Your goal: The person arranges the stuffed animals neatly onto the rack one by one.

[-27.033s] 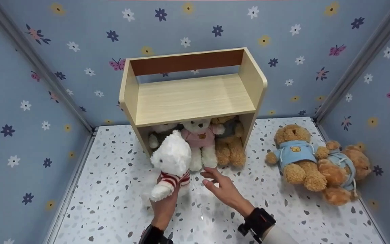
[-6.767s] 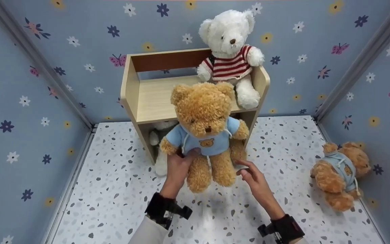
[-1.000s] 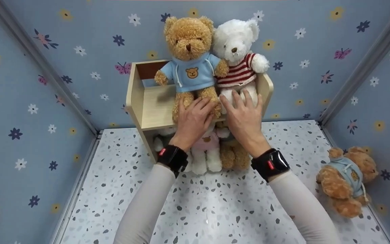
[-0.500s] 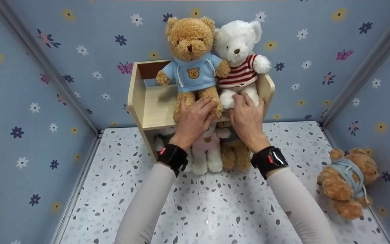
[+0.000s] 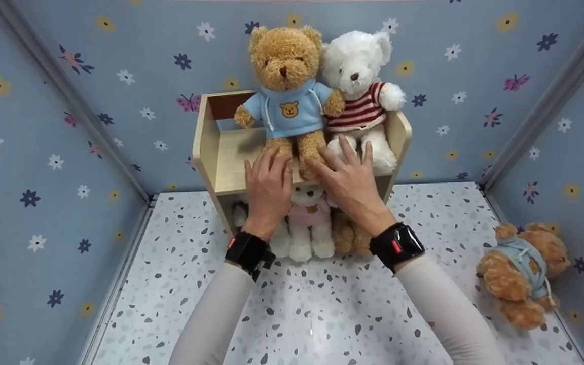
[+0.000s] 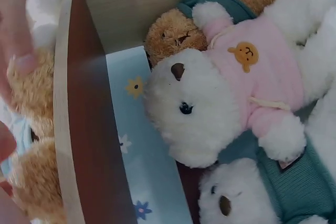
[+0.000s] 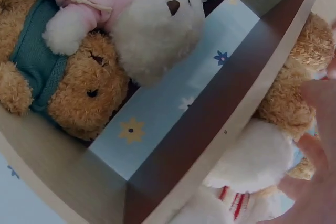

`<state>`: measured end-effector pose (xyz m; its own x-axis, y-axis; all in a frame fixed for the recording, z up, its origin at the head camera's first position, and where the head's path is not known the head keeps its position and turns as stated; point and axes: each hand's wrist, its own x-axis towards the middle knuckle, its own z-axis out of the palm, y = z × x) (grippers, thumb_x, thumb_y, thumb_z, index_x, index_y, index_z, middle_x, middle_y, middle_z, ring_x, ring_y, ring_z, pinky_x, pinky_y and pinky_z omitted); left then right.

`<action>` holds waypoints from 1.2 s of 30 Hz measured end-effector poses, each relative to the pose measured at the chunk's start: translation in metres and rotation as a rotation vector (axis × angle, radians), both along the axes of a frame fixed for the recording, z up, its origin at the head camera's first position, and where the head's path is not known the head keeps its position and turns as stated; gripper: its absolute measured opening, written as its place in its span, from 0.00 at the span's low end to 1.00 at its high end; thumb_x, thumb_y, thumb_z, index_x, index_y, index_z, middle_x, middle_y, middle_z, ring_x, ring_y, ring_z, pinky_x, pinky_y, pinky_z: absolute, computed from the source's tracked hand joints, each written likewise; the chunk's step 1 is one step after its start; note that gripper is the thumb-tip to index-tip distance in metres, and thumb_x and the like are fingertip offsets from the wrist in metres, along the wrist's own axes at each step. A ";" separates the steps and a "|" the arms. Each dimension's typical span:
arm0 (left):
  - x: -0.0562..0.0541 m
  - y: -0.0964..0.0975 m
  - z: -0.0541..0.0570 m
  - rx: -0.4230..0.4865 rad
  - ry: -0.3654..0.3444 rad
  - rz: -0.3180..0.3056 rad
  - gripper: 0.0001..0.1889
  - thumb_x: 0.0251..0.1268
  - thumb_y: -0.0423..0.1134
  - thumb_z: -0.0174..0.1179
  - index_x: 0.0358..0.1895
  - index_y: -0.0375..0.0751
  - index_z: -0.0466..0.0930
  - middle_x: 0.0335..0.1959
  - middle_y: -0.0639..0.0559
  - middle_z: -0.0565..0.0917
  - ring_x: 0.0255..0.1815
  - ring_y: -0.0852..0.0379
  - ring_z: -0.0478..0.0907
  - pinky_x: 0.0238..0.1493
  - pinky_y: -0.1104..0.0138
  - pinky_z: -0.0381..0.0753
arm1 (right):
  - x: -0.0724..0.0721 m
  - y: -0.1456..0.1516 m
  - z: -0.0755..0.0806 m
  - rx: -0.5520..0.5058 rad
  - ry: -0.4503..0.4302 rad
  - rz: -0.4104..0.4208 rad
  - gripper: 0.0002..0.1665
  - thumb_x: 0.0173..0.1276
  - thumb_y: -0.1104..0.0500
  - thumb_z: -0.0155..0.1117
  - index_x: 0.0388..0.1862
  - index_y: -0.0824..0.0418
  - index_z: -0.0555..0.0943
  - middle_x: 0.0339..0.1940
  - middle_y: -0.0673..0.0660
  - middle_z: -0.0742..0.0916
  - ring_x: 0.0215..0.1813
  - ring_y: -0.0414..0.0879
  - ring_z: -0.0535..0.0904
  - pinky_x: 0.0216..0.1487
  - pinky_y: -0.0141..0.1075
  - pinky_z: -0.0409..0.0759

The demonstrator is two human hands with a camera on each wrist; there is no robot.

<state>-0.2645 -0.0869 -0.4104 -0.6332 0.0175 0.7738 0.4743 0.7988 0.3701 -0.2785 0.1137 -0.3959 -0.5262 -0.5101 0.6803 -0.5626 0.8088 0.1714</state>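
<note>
A brown teddy bear (image 5: pixel 292 116) in a light blue hoodie sits upright on the top shelf of a small wooden shelf unit (image 5: pixel 236 162). Beside it leans a white teddy bear (image 5: pixel 355 109) in a red-and-white striped top, against the right side panel. My left hand (image 5: pixel 269 192) lies at the shelf's front edge, fingers spread over the brown bear's leg on the left. My right hand (image 5: pixel 353 190) reaches up with spread fingers, its thumb side at the brown bear's other leg and its fingertips over the white bear's leg.
In the lower compartment sit a white bear (image 6: pixel 199 103) in pink, a brown bear (image 7: pixel 89 87) in a green top and another white bear (image 6: pixel 236 192) in green. Another brown bear (image 5: pixel 522 274) in a blue hoodie lies on the speckled floor at right, by the wall.
The striped white bear, then a hoodie bear, went onto the top shelf. In the last half second my left hand shifted left and my right hand spread toward the brown bear's leg.
</note>
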 end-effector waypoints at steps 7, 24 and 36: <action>-0.008 -0.002 0.002 0.070 -0.060 -0.152 0.07 0.74 0.30 0.62 0.50 0.35 0.86 0.62 0.36 0.79 0.66 0.40 0.76 0.65 0.55 0.77 | -0.006 0.004 -0.004 -0.101 0.072 -0.062 0.16 0.71 0.54 0.71 0.57 0.49 0.83 0.61 0.53 0.86 0.72 0.64 0.73 0.65 0.80 0.59; -0.012 -0.011 0.000 0.036 -0.050 -0.177 0.12 0.77 0.36 0.60 0.56 0.35 0.84 0.65 0.35 0.77 0.67 0.39 0.75 0.69 0.52 0.72 | 0.004 0.006 -0.006 -0.087 -0.051 0.011 0.22 0.76 0.51 0.66 0.67 0.50 0.79 0.73 0.60 0.78 0.77 0.70 0.64 0.67 0.79 0.55; 0.008 -0.027 -0.009 -0.066 0.015 -0.145 0.22 0.71 0.40 0.64 0.65 0.36 0.79 0.71 0.31 0.73 0.72 0.30 0.68 0.74 0.45 0.66 | 0.028 0.055 -0.019 -0.163 -0.061 0.030 0.30 0.77 0.54 0.63 0.77 0.50 0.72 0.78 0.60 0.72 0.79 0.68 0.62 0.71 0.76 0.55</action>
